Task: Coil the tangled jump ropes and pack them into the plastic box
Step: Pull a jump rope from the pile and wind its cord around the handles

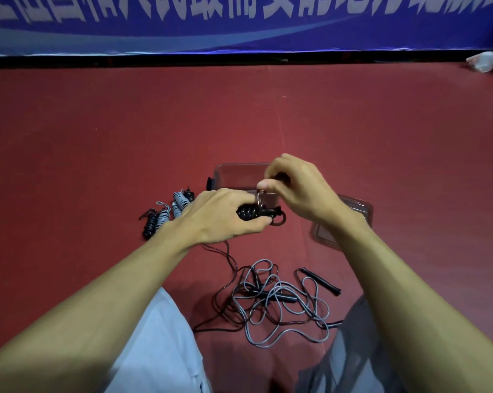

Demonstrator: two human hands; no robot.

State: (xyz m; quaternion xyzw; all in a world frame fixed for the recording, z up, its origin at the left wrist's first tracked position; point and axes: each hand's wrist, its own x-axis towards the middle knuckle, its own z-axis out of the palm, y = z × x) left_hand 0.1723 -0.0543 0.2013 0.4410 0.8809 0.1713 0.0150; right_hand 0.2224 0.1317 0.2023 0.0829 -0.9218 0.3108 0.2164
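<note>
Black coiled rope [249,213], glossy, clenched in left grip [222,215]; right grip [302,191] pinches its thin loop.

box [234,173] behind tangle [273,302], bundles [165,212] left

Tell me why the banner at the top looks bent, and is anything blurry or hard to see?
Head view: the wide-angle lens bows the blue banner; light is dim and even, without glare; the banner lettering is soft; the clear plastic box nearly blends into the red floor; the black coiled rope gripped by the left hand and right hand shows little detail.
</note>
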